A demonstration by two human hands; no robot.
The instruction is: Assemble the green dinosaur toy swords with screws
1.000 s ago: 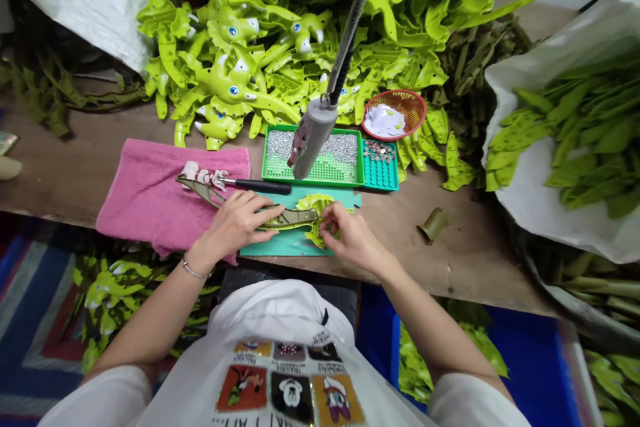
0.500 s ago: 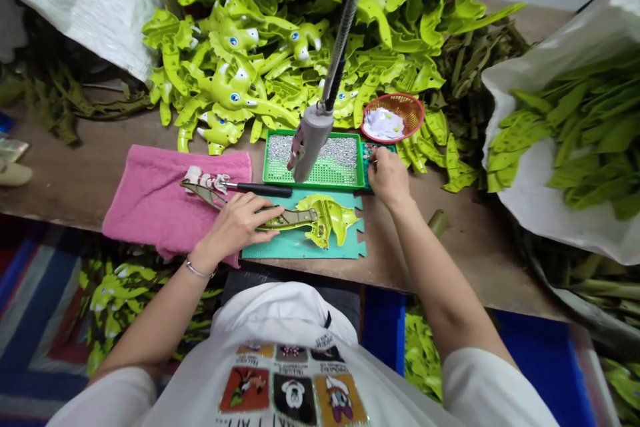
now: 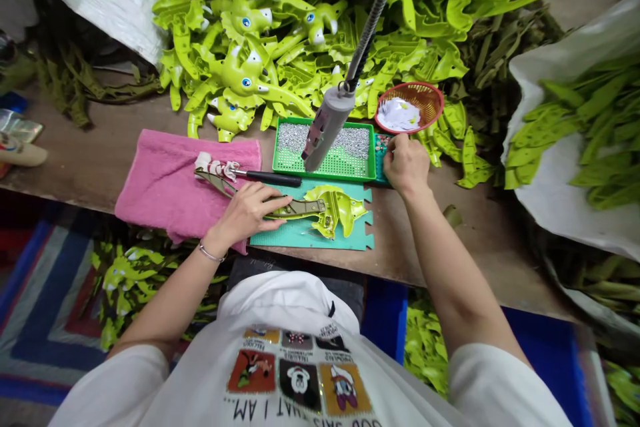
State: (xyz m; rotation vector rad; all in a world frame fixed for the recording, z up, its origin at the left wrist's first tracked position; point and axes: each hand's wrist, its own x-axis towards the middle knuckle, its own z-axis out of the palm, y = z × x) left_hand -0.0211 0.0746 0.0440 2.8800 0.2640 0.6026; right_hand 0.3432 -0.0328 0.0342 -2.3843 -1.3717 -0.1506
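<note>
My left hand [image 3: 249, 208] is closed over a long olive-green plastic strip [image 3: 300, 207], thumb and fingers gripping its length. The strip's right end lies in a lime-green hollow toy shell [image 3: 340, 211], whose inner side faces up on a teal foam mat [image 3: 266, 239]. My right hand [image 3: 407, 164] is at a small teal tray [image 3: 381, 143] of tiny pieces, its fingers pinched together. What they hold, if anything, is hidden. Beside it stands a green perforated tray [image 3: 323, 172] with many small silvery pieces. An electric screwdriver [image 3: 327, 130] hangs above this tray.
A pink towel [image 3: 150, 180] lies left, with a black-handled tool [image 3: 273, 178] reaching across its edge. A red basket [image 3: 430, 107] holds white pieces. Lime toy parts [image 3: 240, 80] are heaped behind; a white sack [image 3: 533, 173] of green parts stands right.
The whole view has shifted slightly. My right hand stays at the small teal tray, its fingers now more curled. My left hand keeps its place on the strip.
</note>
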